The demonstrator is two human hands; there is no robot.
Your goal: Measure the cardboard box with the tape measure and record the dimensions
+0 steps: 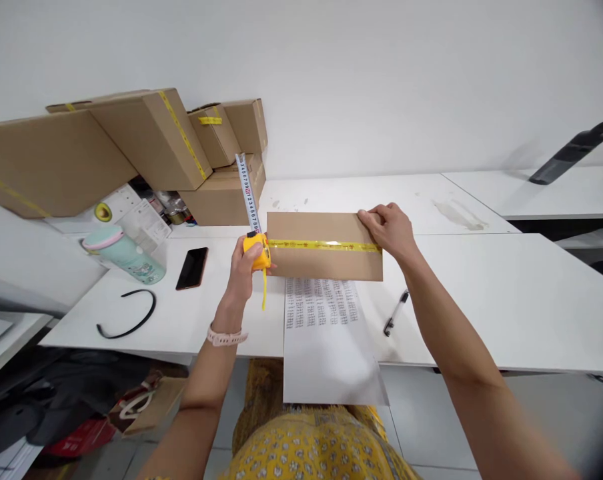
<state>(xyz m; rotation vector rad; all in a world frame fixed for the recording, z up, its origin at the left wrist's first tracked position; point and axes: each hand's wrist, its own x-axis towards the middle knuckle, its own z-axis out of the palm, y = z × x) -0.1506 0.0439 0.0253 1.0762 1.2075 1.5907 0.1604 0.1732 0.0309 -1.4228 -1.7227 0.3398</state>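
In my left hand (241, 270) is a yellow tape measure (255, 252), gripped with the thumb across its front. Its numbered metal blade (247, 193) sticks out upward, away from me, and a yellow strap dangles below the case. Right beside the case is the left end of a brown cardboard box (326, 264) with yellow tape along its middle. My right hand (391, 230) pinches the box's far right corner, thumb on the top face and the other fingers over the edge. A sheet printed with rows of text (331, 353) lies partly under the box and overhangs the table's front edge.
Several cardboard boxes (141, 133) are stacked at the back left. Nearby are a mint green bottle (126, 257), a phone (192, 268) and a black headband-like loop (149, 313). A pen (396, 313) lies right of the sheet. A dark bottle (571, 155) stands at the far right.
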